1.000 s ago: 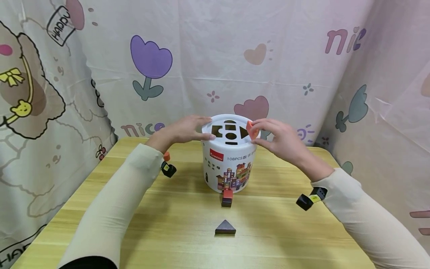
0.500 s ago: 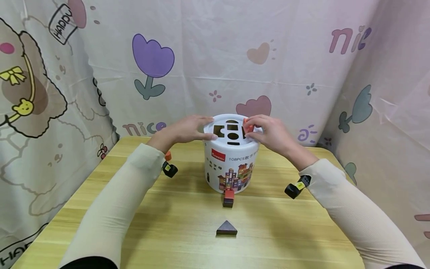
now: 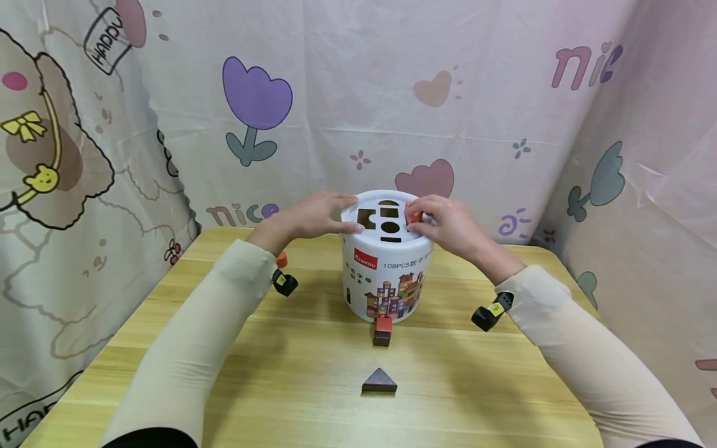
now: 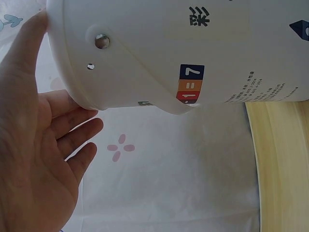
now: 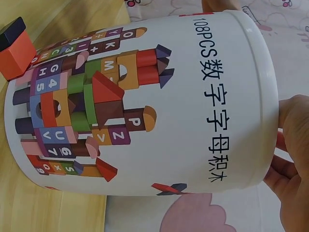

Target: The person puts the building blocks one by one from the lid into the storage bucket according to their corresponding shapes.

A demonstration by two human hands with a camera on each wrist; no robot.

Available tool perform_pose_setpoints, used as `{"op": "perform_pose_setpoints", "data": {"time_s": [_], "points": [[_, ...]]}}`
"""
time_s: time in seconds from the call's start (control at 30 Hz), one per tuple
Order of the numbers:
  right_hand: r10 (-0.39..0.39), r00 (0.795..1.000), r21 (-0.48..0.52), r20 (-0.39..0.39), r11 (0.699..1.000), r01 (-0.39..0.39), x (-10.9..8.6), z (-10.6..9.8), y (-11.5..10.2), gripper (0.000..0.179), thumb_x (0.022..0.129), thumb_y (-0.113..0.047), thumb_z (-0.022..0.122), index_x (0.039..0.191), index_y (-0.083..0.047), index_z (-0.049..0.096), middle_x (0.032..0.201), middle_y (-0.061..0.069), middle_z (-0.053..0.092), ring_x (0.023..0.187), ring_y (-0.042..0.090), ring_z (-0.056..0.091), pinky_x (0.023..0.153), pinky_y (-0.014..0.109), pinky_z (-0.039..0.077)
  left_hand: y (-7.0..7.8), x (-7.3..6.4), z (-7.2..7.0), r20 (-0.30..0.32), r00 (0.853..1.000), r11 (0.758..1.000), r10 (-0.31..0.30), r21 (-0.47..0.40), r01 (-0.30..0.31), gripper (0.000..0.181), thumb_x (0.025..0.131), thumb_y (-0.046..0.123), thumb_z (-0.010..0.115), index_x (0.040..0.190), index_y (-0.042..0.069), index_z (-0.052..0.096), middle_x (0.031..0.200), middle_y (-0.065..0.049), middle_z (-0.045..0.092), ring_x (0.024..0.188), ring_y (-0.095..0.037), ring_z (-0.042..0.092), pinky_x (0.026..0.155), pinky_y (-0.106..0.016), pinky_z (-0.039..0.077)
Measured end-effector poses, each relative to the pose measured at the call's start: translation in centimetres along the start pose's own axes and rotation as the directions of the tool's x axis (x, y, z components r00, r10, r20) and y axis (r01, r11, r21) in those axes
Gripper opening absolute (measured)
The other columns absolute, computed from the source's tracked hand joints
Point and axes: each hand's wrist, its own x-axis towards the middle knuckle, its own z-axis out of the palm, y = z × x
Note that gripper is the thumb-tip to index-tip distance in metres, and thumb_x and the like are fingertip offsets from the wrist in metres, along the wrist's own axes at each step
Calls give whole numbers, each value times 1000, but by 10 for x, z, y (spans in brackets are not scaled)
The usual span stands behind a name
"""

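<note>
The block (image 3: 413, 215) at the lid (image 3: 372, 236)

Head: the bucket (image 3: 386, 274) stands toward the bench's (image 3: 476, 373) far edge; the right hand (image 3: 452, 226) pinches the block at the lid's right edge. Fitting seems in hand; next calls for careful alignment.

Left wrist: the left hand (image 4: 36, 130), fingers spread, touches the rim (image 4: 58, 46).

Right wrist: block hidden.

Curtained tabletop nook, room type unclear, cartoon-printed cloth (image 3: 347, 81) on three sides, wood-grain table (image 3: 448, 386), toy-block bucket (image 3: 386, 267)

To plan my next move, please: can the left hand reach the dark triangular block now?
Probably yes: the left hand only touches the bucket, and nothing covers the dark triangular block.
</note>
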Motion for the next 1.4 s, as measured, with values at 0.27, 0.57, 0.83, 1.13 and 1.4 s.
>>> {"op": "perform_pose_setpoints", "data": {"time_s": [0.27, 0.57, 0.83, 1.13, 1.4], "points": [[12, 999, -43, 31, 999, -11, -1, -1, -4, 20, 88, -17, 75, 106, -12, 73, 118, 6, 65, 108, 28, 60, 88, 45, 51, 1, 0, 0, 0, 1000, 1000, -3, -5, 3, 98, 79, 78, 55, 154, 21, 33, 159, 0, 28, 146, -27, 21, 115, -56, 21], [31, 998, -72, 57, 997, -27, -5, -6, -7, 23, 89, -22, 74, 109, -12, 71, 117, 6, 65, 108, 29, 61, 90, 46, 50, 1, -1, 1, 10, 1000, 1000, 7, -12, -7, 98, 79, 78, 55, 154, 19, 32, 160, -2, 26, 146, -29, 20, 115, -56, 20], [1, 999, -54, 33, 999, 1, -16, -15, -14, 22, 91, -20, 72, 111, -11, 70, 113, 6, 67, 107, 29, 60, 90, 49, 48, 1, -1, 0, 8, 1000, 1000, 18, -20, -18, 97, 81, 76, 56, 154, 18, 32, 160, -2, 26, 146, -29, 20, 115, -56, 20], [-26, 999, -28, 44, 999, 27, -35, -22, -24, 23, 92, -25, 70, 113, -14, 69, 115, 2, 66, 106, 25, 59, 85, 47, 51, 1, 0, -1, 11, 999, 1000, 31, -3, -31, 97, 81, 75, 56, 153, 15, 34, 159, -5, 28, 145, -30, 22, 115, -56, 21], [-173, 984, -14, -46, 985, 172, -55, -20, -31, 27, 85, -15, 78, 110, -8, 71, 115, 3, 66, 107, 23, 61, 87, 42, 53, 0, 2, -1, 3, 1000, 999, 21, 40, -21, 95, 81, 75, 56, 152, 16, 36, 157, -6, 31, 144, -30, 24, 114, -57, 23]]}}
